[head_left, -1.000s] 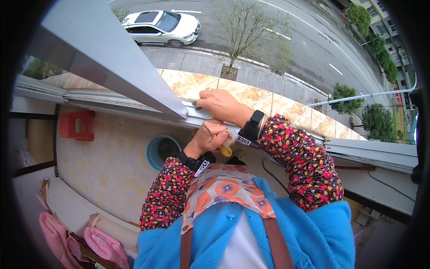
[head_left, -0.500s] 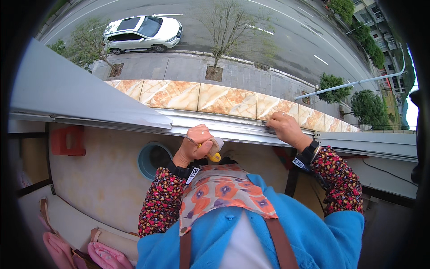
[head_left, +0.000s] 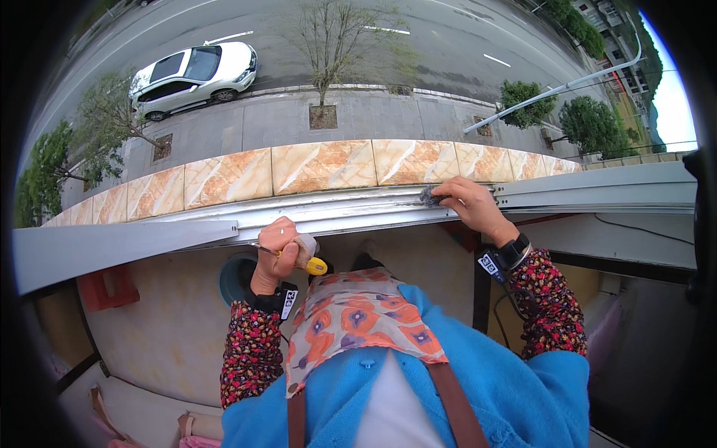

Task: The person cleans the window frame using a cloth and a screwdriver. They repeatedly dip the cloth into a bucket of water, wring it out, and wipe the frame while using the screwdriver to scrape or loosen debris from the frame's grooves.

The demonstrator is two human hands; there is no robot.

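My left hand is closed around a yellow-handled tool with a thin shaft showing at the other side of the fist. A crumpled whitish cloth is bunched in the same grip. This hand rests by the inner edge of a white metal window track. Farther right, my right hand pinches a dark grey scouring pad against the track, close to its right-hand corner. Part of the pad is hidden under the fingers.
Marbled orange-and-white tiles line the outer ledge, above a street with a parked white car. A window frame panel lies at the left. Inside are a blue bucket and a red plastic stool.
The view has turned, so the street and car sit farther left. My right hand has slid rightward along the track, and the scouring pad now shows. My left hand keeps its grip.
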